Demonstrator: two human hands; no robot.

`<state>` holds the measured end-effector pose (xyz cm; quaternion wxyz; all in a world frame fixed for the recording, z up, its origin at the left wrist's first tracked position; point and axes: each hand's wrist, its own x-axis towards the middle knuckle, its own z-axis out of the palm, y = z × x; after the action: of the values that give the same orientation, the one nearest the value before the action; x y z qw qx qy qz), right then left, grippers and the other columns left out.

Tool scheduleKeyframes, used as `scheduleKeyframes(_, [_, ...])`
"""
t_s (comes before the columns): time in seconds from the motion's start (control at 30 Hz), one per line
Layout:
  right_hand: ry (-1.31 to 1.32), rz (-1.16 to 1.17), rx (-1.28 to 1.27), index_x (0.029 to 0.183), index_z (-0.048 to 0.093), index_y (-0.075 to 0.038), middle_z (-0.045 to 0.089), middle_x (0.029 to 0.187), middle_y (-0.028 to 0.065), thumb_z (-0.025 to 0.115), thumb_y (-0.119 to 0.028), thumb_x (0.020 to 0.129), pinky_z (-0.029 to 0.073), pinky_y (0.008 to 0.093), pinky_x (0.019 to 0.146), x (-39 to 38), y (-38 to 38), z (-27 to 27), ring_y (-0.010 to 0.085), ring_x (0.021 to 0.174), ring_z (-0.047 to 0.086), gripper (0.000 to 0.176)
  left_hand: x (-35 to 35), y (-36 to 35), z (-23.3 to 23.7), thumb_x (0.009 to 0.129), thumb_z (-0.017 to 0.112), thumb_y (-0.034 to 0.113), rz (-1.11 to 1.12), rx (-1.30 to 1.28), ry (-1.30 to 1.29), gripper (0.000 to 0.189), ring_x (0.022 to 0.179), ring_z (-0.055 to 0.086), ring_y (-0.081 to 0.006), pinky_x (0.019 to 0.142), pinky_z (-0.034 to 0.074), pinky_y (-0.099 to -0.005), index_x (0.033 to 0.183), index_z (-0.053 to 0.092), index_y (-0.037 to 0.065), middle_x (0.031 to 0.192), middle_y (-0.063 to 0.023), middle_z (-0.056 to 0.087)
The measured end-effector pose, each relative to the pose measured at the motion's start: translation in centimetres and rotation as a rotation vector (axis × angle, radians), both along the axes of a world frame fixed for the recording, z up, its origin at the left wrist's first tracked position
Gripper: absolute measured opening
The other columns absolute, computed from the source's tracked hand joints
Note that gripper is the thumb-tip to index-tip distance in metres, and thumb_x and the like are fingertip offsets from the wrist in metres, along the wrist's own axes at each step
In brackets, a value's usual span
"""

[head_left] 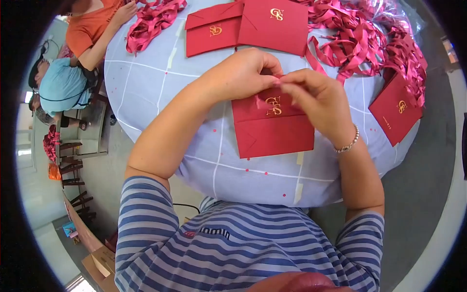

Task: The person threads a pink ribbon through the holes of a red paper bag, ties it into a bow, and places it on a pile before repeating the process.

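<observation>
A red paper bag (pixel 275 134) with gold letters lies on the checked cloth in front of me. Over its upper edge, my left hand (pixel 250 73) pinches a piece of pink ribbon (pixel 276 82). My right hand (pixel 318 100), slightly blurred and wearing a bracelet, meets it there with thumb and forefinger pinched at the same ribbon. A short ribbon end hangs over the gold letters. Two more red bags, one on the left (pixel 214 29) and one on the right (pixel 275 24), overlap beyond my hands.
Pink ribbons (pixel 350 44) are heaped at the back right, beside another red bag (pixel 396 109) and clear plastic. A smaller ribbon bundle (pixel 153 24) lies at the back left, near a person in orange (pixel 90 34). Another person in blue (pixel 61 85) is farther left.
</observation>
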<state>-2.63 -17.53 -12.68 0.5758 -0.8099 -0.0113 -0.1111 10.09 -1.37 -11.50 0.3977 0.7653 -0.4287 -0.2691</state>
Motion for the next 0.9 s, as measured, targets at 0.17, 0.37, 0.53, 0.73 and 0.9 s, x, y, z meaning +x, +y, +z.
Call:
scheduleKeyframes(0.17, [-0.127, -0.108, -0.318, 0.094, 0.070, -0.002, 0.069, 0.085, 0.0148, 0.069, -0.006, 0.083, 0.053, 0.0337, 0.066, 0.2, -1.3, -0.3, 0.0280, 0.074, 0.067, 0.011, -0.6, 0.4, 0.3, 0.089, 0.069, 0.011, 0.085, 0.019, -0.012, 0.012, 0.067, 0.055, -0.0052, 0.058, 0.046, -0.0233, 0.090, 0.065, -0.001, 0.075, 0.0004, 0.063])
scheduleKeyframes(0.37, [-0.197, -0.135, -0.453, 0.082, 0.063, -0.001, 0.065, 0.080, 0.0151, 0.067, -0.006, 0.082, 0.050, 0.0412, 0.066, 0.3, -0.8, -0.2, 0.0343, 0.075, 0.063, 0.007, -1.2, 0.4, 0.4, 0.088, 0.069, 0.011, 0.145, 0.011, -0.059, 0.013, 0.069, 0.057, -0.0075, 0.062, 0.047, -0.0259, 0.089, 0.066, -0.001, 0.074, -0.0013, 0.064])
scheduleKeyframes(0.53, [-0.250, -0.160, -0.501, 0.082, 0.060, -0.001, 0.062, 0.079, 0.0154, 0.065, -0.005, 0.083, 0.049, 0.0437, 0.066, 0.5, -0.7, -0.4, 0.0353, 0.075, 0.062, 0.007, -1.6, 0.4, -0.1, 0.086, 0.070, 0.010, 0.135, -0.053, -0.217, 0.013, 0.069, 0.060, -0.0122, 0.064, 0.048, -0.0283, 0.088, 0.067, -0.002, 0.075, -0.0075, 0.066])
scheduleKeyframes(0.73, [-0.283, -0.232, -0.694, 0.086, 0.059, -0.002, 0.059, 0.080, 0.0160, 0.063, -0.003, 0.084, 0.048, 0.0444, 0.064, 0.3, 0.5, -0.5, 0.0366, 0.075, 0.060, 0.005, -2.0, 0.2, 0.0, 0.084, 0.069, 0.011, 0.135, -0.113, -0.383, 0.012, 0.067, 0.062, -0.0230, 0.063, 0.048, -0.0341, 0.083, 0.065, -0.001, 0.075, -0.0132, 0.064])
scheduleKeyframes(0.9, [-0.296, -0.156, -0.651, 0.086, 0.059, -0.002, 0.060, 0.082, 0.0174, 0.060, -0.005, 0.086, 0.049, 0.0461, 0.068, 0.6, 0.4, -1.0, 0.0383, 0.078, 0.060, 0.003, -1.7, 0.4, -1.8, 0.080, 0.069, 0.018, 0.163, -0.104, -0.420, 0.016, 0.070, 0.065, -0.0321, 0.062, 0.050, -0.0406, 0.082, 0.067, 0.002, 0.076, -0.0164, 0.066])
